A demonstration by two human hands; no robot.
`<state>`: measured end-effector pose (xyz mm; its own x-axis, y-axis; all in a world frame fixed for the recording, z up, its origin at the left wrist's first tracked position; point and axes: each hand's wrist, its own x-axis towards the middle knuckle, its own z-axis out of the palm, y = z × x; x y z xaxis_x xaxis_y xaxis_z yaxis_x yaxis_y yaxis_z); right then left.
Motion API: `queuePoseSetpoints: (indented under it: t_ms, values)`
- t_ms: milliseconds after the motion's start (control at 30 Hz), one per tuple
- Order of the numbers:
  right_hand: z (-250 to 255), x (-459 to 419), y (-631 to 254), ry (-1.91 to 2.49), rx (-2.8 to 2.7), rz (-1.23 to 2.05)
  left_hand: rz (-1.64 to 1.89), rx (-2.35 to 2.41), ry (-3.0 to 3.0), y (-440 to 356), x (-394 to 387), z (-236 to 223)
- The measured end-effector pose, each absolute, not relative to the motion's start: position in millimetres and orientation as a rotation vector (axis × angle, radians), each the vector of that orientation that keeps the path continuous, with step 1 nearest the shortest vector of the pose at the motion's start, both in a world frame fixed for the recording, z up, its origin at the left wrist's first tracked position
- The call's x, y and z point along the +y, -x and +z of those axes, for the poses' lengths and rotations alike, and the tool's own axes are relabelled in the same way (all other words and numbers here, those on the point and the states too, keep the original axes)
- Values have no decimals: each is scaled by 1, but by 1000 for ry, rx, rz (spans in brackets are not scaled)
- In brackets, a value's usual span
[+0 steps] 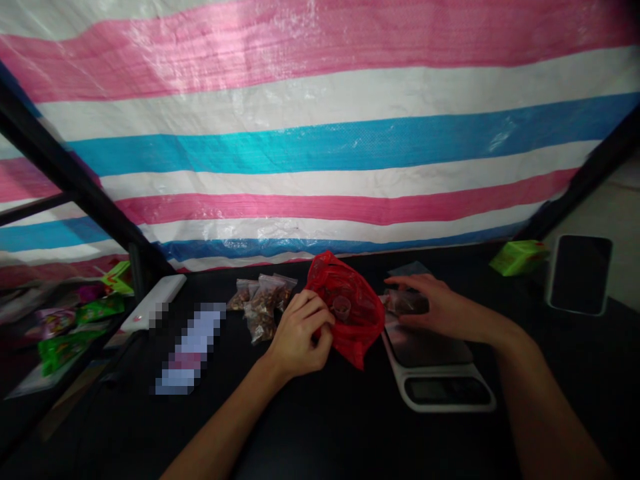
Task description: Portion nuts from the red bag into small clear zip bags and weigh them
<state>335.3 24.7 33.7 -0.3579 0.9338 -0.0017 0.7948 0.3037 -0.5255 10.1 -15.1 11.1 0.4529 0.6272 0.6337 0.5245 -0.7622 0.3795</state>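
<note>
holding a red bag (361, 293), clear cup (341, 308) inside.

Countable here are two hands (301, 333), one red bag (366, 337), one small cup (342, 307), one scale (433, 350), one pouch (406, 302) upon it, at least three clustered zip bags (260, 321), one dark-screened device (580, 277), one lime-green box (517, 259), and several overlapping packets (65, 350).

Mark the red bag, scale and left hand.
Red bag (361, 331), head view: near wall.
Scale (431, 349), head view: weighing plate.
Left hand (301, 335), head view: back of the hand.
</note>
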Motion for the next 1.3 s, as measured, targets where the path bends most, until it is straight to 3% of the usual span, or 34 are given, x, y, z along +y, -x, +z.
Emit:
queuePoseSetpoints:
  t_ms: [400, 767, 1067, 1300]
  values:
    - [32, 26, -333, 1539, -2229, 632, 1187, 1007, -2583, -11, -15, 13]
    - [50, 24, -270, 1150, -1695, 563, 1224, 1085, -2384, -15, -23, 8]
    - [44, 8, -189, 759, -1614, 1267, 1305, 1149, -2055, -22, -18, -9]
    - [36, 7, -201, 753, -1495, 1236, 1308, 1105, -1815, -24, -17, -1]
